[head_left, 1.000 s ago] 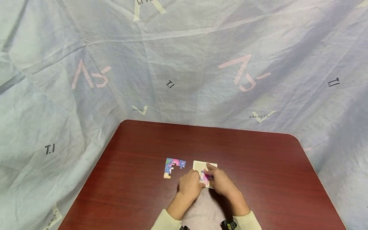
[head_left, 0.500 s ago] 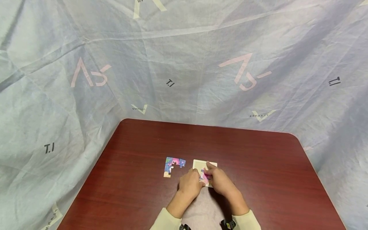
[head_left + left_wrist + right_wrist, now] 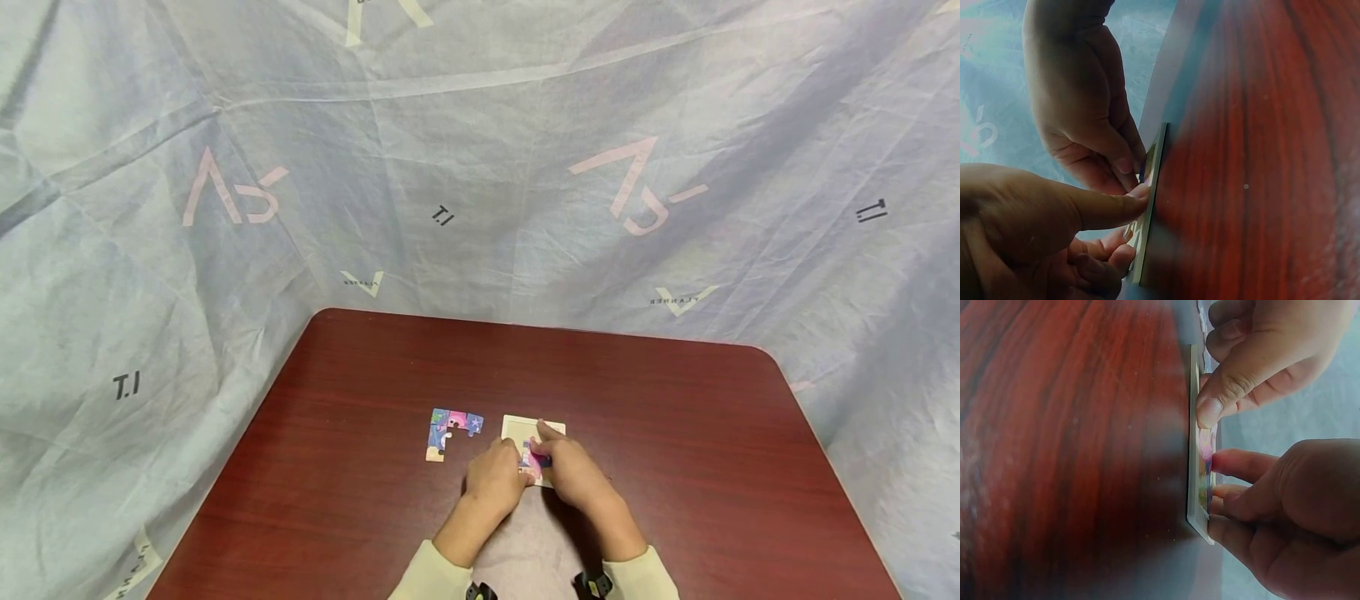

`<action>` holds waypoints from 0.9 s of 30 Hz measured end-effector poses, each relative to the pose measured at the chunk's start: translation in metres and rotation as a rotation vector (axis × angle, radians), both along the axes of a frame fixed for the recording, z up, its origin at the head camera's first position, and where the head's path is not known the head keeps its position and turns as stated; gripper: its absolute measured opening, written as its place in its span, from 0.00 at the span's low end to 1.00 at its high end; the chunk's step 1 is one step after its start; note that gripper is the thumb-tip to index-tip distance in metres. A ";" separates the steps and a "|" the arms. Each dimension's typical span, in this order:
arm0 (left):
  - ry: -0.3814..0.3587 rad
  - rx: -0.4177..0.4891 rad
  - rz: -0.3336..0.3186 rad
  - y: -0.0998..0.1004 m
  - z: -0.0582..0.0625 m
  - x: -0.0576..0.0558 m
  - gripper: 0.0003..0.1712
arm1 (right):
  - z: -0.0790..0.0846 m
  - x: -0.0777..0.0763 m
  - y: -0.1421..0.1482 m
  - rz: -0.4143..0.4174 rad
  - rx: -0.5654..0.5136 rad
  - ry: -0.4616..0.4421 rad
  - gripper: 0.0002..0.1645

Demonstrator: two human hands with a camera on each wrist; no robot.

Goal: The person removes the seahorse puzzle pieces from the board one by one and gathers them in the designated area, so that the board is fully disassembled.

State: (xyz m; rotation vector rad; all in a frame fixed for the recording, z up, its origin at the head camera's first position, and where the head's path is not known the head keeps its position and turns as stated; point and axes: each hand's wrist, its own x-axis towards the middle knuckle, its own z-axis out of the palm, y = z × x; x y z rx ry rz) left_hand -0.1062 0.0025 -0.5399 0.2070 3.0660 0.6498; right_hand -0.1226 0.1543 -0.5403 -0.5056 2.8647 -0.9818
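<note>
A small cream puzzle tray (image 3: pixel 517 427) lies flat on the table in front of both hands, partly filled with pink and blue jigsaw pieces (image 3: pixel 535 468). My left hand (image 3: pixel 492 479) holds the tray's near left part, its thumb along the near edge and its other fingers curled. My right hand (image 3: pixel 576 477) bends over the right half, its thumb and a finger pinching a jigsaw piece (image 3: pixel 1209 464). In the right wrist view another of its fingers rests at the rim (image 3: pixel 1192 487). Much of the picture is hidden under the hands.
Left of the tray, several blue and pink jigsaw pieces (image 3: pixel 438 435) lie joined in a corner shape. Both sit on a dark red wooden table (image 3: pixel 360 375). Pale printed cloth (image 3: pixel 495 167) hangs behind the table and at both sides.
</note>
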 end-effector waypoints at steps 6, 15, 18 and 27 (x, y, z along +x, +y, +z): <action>-0.026 0.016 0.004 0.000 0.001 -0.001 0.25 | 0.000 0.000 0.000 0.003 0.000 0.007 0.20; -0.050 0.020 -0.008 0.000 0.004 -0.002 0.26 | -0.004 0.001 -0.003 0.003 0.012 0.013 0.23; -0.044 0.020 -0.016 0.000 0.003 -0.002 0.25 | -0.004 0.002 -0.003 -0.003 0.015 0.020 0.26; -0.043 0.014 -0.019 -0.002 0.001 -0.002 0.23 | -0.002 0.002 -0.003 -0.011 0.004 0.012 0.23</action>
